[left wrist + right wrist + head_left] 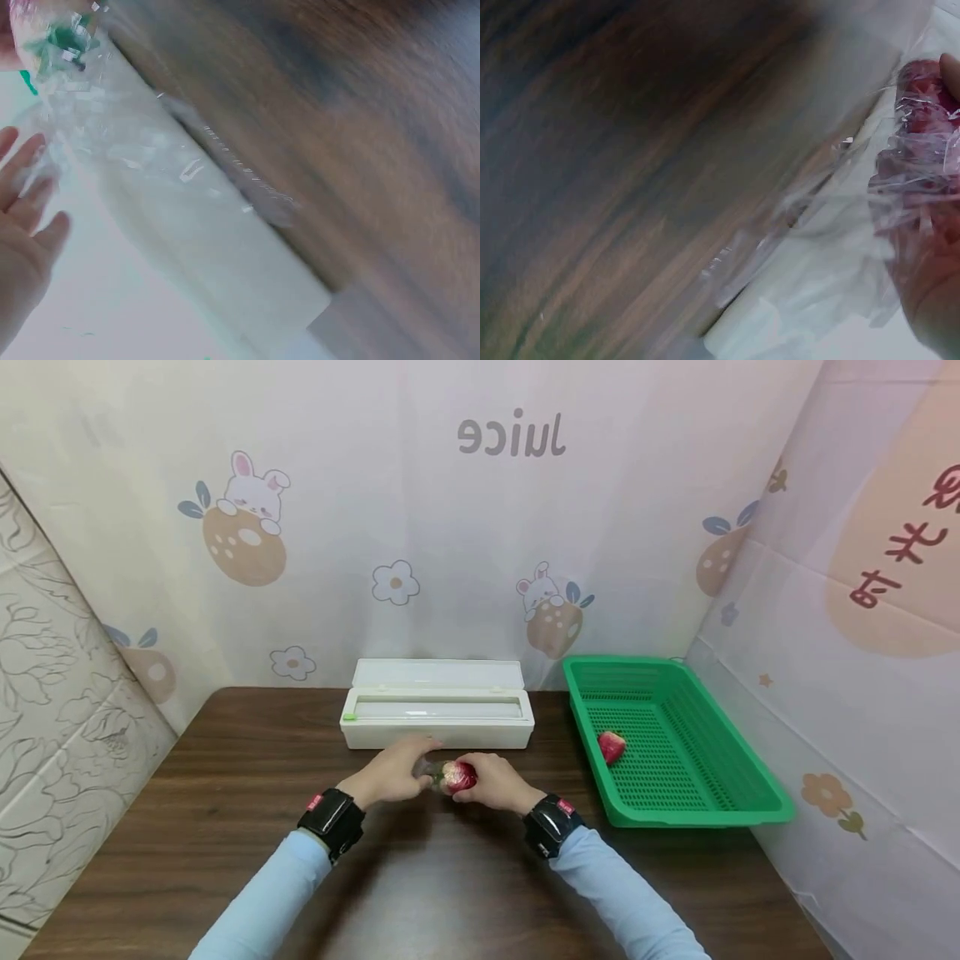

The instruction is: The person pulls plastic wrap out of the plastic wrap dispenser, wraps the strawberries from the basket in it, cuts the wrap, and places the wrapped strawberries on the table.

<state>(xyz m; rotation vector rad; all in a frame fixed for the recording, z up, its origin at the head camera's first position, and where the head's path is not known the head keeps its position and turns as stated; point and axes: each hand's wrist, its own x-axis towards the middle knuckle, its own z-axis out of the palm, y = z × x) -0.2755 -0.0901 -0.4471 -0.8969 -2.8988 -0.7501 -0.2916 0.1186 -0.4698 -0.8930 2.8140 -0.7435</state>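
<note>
A red strawberry (pixel 459 776) with a pale top and green leaves is held in my right hand (pixel 495 779), just in front of the white cling film box. Clear cling film (pixel 135 142) surrounds the strawberry and trails loosely from its leafy end. In the right wrist view, crinkled film (pixel 915 180) also lies over my right fingers. My left hand (pixel 393 770) is at the leafy end, thumb and fingers spread apart. The left wrist view shows its fingers (pixel 26 161) loosely bent beside the film, pinching nothing visible.
The white cling film box (pixel 437 733) stands at the table's back with its lid raised and a green slider (pixel 349 717) at its left end. On the right, a green basket (pixel 705 818) holds another strawberry (pixel 611 747). Fabric-covered walls border the brown table (pixel 247 793).
</note>
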